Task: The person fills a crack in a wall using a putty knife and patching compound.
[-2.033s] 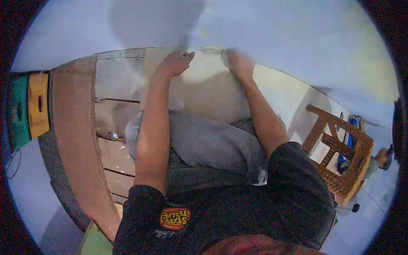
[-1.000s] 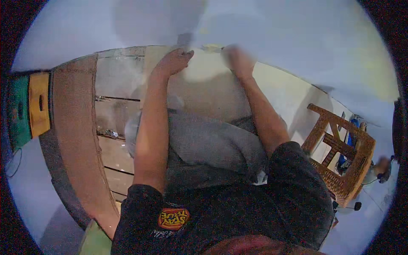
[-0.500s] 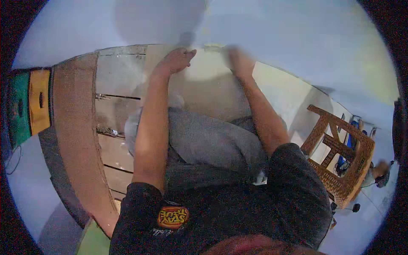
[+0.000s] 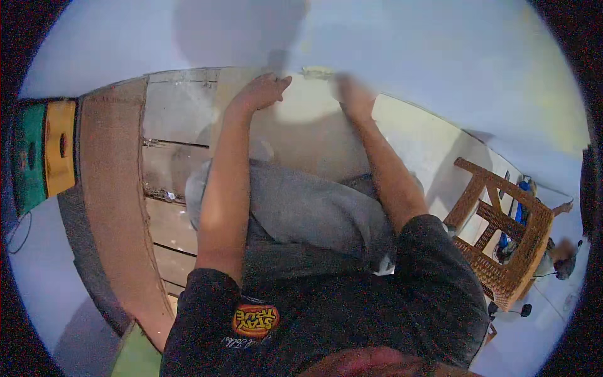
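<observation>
My left hand (image 4: 260,93) is held out over the far part of the pale surface (image 4: 304,107), close to the wall. Its index finger points to the right, apart from the thumb, and nothing shows between them. Level with it on the right is my right hand (image 4: 358,99), whose fingertips are smeared, so any small thing in them is hidden. Between the two hands, a small yellowish patch (image 4: 317,72) shows at the foot of the wall. My grey-trousered legs (image 4: 308,201) are folded beneath my forearms.
A woven brown wooden frame (image 4: 502,226) stands at the right, with blue and dark items behind it. Wooden planks (image 4: 176,169) with gaps and a brown strip (image 4: 110,188) run along the left. Beyond them are green and yellow panels (image 4: 59,147). A bluish-white wall (image 4: 402,44) rises ahead.
Both hands stay in nearly the same place. My left hand tilts very slightly, and the whole view shifts a little.
</observation>
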